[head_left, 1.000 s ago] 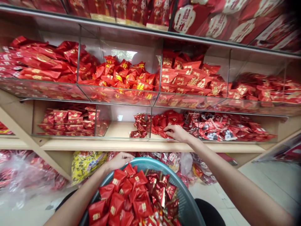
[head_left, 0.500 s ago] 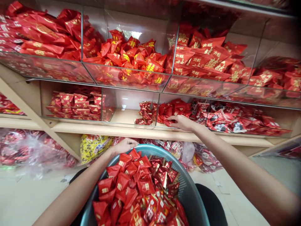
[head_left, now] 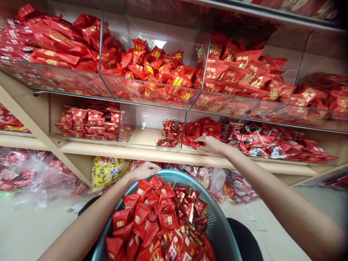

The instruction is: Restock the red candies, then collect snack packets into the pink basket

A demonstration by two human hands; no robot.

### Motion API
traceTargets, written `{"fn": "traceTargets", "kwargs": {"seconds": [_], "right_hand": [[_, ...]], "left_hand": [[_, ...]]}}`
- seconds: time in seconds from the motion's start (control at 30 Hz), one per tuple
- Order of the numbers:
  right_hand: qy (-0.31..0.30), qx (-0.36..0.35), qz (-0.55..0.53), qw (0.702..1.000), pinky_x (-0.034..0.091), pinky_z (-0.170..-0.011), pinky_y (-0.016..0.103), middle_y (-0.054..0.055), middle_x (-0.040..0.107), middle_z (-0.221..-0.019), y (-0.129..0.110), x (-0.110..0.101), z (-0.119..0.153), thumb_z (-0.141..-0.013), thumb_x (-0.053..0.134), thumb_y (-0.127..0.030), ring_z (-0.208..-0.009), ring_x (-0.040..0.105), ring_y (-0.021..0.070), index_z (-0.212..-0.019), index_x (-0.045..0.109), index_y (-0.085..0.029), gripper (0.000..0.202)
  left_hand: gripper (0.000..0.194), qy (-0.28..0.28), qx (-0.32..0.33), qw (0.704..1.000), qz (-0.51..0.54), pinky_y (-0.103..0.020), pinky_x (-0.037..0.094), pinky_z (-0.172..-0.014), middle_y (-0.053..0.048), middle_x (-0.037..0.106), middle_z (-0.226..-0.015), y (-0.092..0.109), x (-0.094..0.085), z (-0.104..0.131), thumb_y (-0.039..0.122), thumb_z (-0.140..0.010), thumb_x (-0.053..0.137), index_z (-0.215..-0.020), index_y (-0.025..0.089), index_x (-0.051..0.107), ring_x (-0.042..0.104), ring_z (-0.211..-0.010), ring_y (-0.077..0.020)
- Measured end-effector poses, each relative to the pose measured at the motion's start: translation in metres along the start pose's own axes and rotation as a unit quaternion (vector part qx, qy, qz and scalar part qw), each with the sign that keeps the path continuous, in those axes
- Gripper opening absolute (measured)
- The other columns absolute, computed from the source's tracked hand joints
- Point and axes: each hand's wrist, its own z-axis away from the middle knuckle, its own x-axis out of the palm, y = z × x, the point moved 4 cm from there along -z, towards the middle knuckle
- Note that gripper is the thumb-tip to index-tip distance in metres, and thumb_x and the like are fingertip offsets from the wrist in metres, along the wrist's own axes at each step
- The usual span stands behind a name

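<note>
Shot from a head-worn camera facing forward and down, over the teal basket (head_left: 176,175), closest of all and cropped by the bottom edge, toward the left hand (head_left: 145,169), the right hand (head_left: 210,145) farther off, and the shelves (head_left: 108,151), tilted enough to slope them down to the right.

Free room over basket (head_left: 217,217); glass divider (head_left: 183,130) left of right hand's fingers (head_left: 201,139).

At the upper right of the frame, the glossy red packets (head_left: 217,69) read "大旺" with a larger "囍". The twisted wrappers (head_left: 176,82) at upper centre carry a yellow "囍". Small gold characters on the plain red sweets (head_left: 140,219) at lower centre, and print on the yellow bag (head_left: 104,179) at centre left, are too blurred to read surely.
</note>
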Motion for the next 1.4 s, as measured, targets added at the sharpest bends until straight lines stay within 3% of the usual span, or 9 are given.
{"fn": "traceTargets", "kwargs": {"seconds": [0.23, 0.43, 0.6, 0.93, 1.17, 1.4], "right_hand": [[-0.022, 0.008, 0.066, 0.998, 0.043, -0.091, 0.024, 0.008, 0.066, -0.118, -0.002, -0.001, -0.002, -0.080, 0.057, -0.024, -0.107, 0.060, 0.0197, -0.119, 0.060, -0.016, 0.040], [-0.011, 0.077, 0.152, 0.985, 0.048, -0.077, 0.035, 0.014, 0.069, -0.103, -0.016, -0.005, -0.010, -0.083, 0.049, -0.028, -0.096, 0.064, 0.0275, -0.100, 0.067, -0.019, 0.026], [0.004, 0.103, 0.192, 0.976, 0.047, -0.073, 0.034, 0.014, 0.069, -0.101, -0.021, -0.003, -0.015, -0.084, 0.047, -0.025, -0.095, 0.064, 0.0279, -0.096, 0.066, -0.018, 0.024], [0.041, 0.109, 0.195, 0.974, 0.045, -0.066, 0.030, 0.011, 0.065, -0.105, -0.021, -0.004, -0.011, -0.079, 0.046, -0.022, -0.089, 0.064, 0.0244, -0.097, 0.066, -0.020, 0.026], [0.063, 0.133, 0.165, 0.975, 0.043, -0.063, 0.028, 0.008, 0.066, -0.101, -0.015, -0.002, -0.008, -0.079, 0.045, -0.028, -0.083, 0.064, 0.0211, -0.083, 0.069, -0.021, 0.025], [0.114, 0.166, 0.145, 0.969, 0.042, -0.063, 0.028, 0.009, 0.066, -0.097, -0.014, -0.005, 0.000, -0.083, 0.038, -0.035, -0.083, 0.062, 0.0215, -0.084, 0.067, -0.020, 0.033]], "left_hand": [[0.039, -0.003, 0.005, 1.000, -0.011, -0.024, 0.042, -0.069, -0.003, 0.067, -0.073, 0.001, 0.000, -0.001, 0.049, -0.073, 0.059, -0.074, 0.012, 0.070, 0.054, -0.072, -0.0153], [0.040, -0.008, 0.008, 1.000, -0.020, -0.025, 0.042, -0.072, -0.003, 0.068, -0.074, 0.000, 0.001, -0.004, 0.051, -0.071, 0.060, -0.074, 0.012, 0.070, 0.055, -0.073, -0.0156], [0.040, -0.008, 0.008, 1.000, -0.023, -0.025, 0.042, -0.072, -0.004, 0.068, -0.075, -0.002, -0.001, -0.004, 0.050, -0.072, 0.058, -0.075, 0.012, 0.070, 0.055, -0.074, -0.0157], [0.039, -0.004, 0.013, 0.999, -0.030, -0.025, 0.041, -0.070, -0.002, 0.064, -0.070, -0.003, -0.002, -0.002, 0.050, -0.074, 0.058, -0.072, 0.013, 0.069, 0.053, -0.071, -0.0151], [0.039, -0.007, 0.017, 0.999, -0.031, -0.024, 0.039, -0.063, 0.000, 0.058, -0.063, -0.003, -0.001, -0.002, 0.049, -0.075, 0.055, -0.068, 0.012, 0.065, 0.048, -0.063, -0.0131], [0.037, -0.003, 0.015, 0.999, -0.035, -0.025, 0.041, -0.070, -0.002, 0.065, -0.072, -0.007, -0.001, -0.005, 0.047, -0.074, 0.057, -0.077, 0.012, 0.069, 0.053, -0.070, -0.0151]]}}
